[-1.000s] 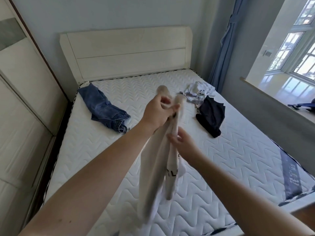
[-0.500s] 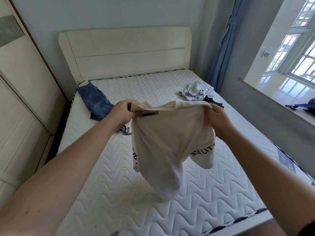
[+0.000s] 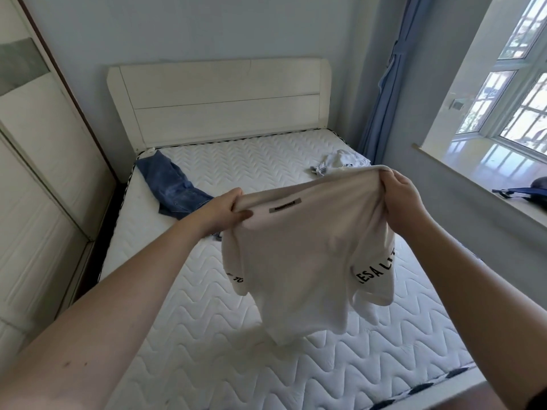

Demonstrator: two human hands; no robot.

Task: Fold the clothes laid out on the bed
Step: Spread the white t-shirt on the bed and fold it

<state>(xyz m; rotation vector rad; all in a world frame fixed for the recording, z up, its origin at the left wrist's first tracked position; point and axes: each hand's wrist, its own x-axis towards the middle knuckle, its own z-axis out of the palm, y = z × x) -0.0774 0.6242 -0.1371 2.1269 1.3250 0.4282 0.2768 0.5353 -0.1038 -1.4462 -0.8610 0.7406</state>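
Hands now wider apart, left hand [image 3: 220, 210] and right hand [image 3: 399, 196] each pinch the white T-shirt's [image 3: 307, 261] shoulders, stretching it flat for laying on the mattress [image 3: 207, 335].

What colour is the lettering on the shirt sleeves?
Black lettering on the cream shirt, seen in the head view.

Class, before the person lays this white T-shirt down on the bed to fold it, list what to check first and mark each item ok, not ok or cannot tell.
1. Left hand grips one end of the top edge of the white T-shirt: ok.
2. Right hand grips the other end: ok.
3. Shirt hangs clear of the mattress: ok.
4. Shirt spread flat: not ok, sleeves and body bunched.
5. Bare mattress below: ok; jeans lie apart.
6. Shirt right side out: cannot tell.
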